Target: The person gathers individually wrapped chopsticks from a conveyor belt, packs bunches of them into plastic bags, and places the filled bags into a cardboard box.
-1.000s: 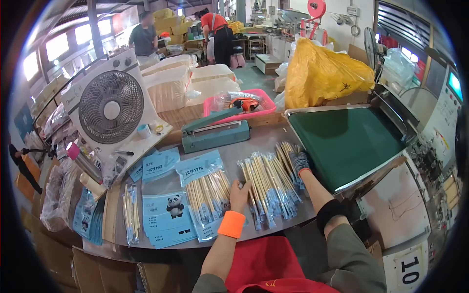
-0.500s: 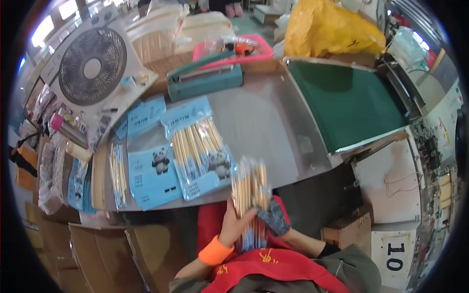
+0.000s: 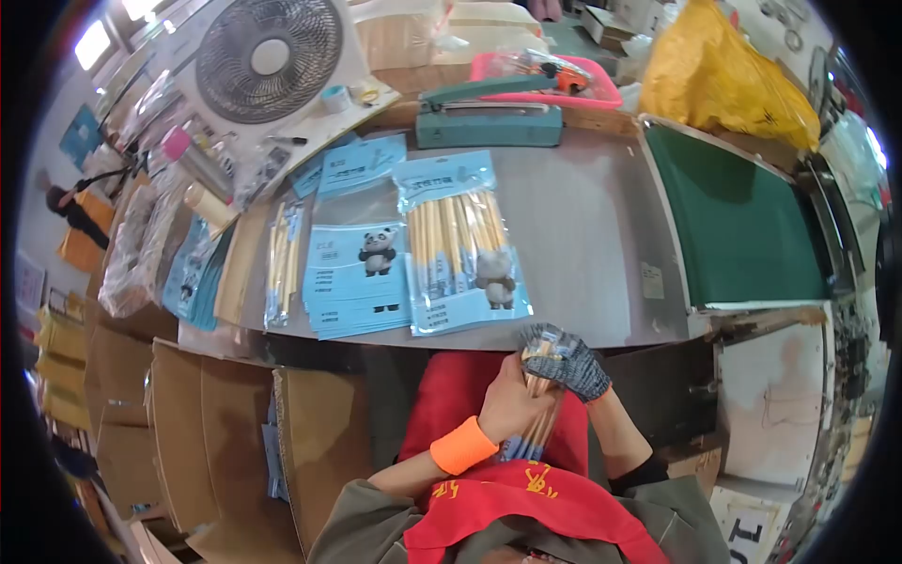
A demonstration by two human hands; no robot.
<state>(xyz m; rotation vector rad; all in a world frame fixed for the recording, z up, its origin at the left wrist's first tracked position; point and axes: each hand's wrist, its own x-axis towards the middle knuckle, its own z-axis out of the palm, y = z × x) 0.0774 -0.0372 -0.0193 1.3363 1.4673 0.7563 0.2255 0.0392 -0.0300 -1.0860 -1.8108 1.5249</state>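
Both of my hands close around a bundle of wrapped bamboo chopsticks [image 3: 537, 434] over my lap, in front of the table edge. My bare left hand [image 3: 512, 399], with an orange wristband, grips its middle. My right hand [image 3: 568, 365], in a grey knit glove, wraps over the upper end and hides it. On the table, a blue panda-print bag filled with chopsticks [image 3: 458, 240] lies just beyond my hands. Left of it is a stack of flat blue bags [image 3: 352, 296]. A few loose wrapped chopsticks [image 3: 283, 263] lie farther left.
A teal heat sealer [image 3: 489, 127] stands at the table's back, before a pink basket [image 3: 601, 75]. A white fan [image 3: 270, 58] is at the back left. To the right lies a green board [image 3: 738, 216]. Cardboard boxes [image 3: 225, 423] stand below the table's left side.
My gloved right hand has moved up from the bundle's lower side to cover its top end. The bundle sits lower against the table edge, and my view has shifted left.
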